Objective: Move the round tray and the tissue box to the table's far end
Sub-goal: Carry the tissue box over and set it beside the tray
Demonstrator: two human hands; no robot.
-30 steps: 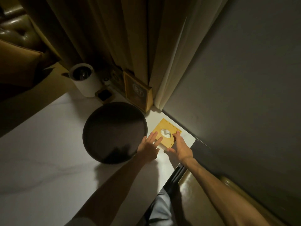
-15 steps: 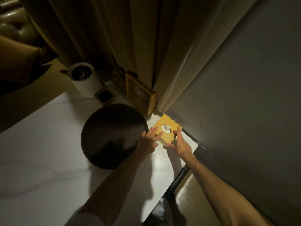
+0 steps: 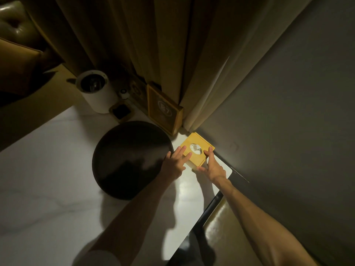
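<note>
A yellow tissue box (image 3: 197,144) with a white tissue in its round opening lies near the far right corner of the white marble table (image 3: 48,189), close to the grey wall. My left hand (image 3: 175,163) rests fingers on the box's left side. My right hand (image 3: 211,167) presses the box's right and near sides, thumb against its front. Both hands hold the box between them. The dark round tray (image 3: 130,160) lies flat just left of my left hand, touching or almost touching it.
At the table's far end stand a white cylindrical container (image 3: 96,93), a small dark square holder (image 3: 121,111) and an upright yellow framed sign (image 3: 163,110) before the curtain (image 3: 134,45). A grey wall (image 3: 288,112) bounds the right; padded seats sit beside the table.
Both hands have slid the tissue box farther along the table toward the far corner by the curtain. The round tray has stayed in place.
</note>
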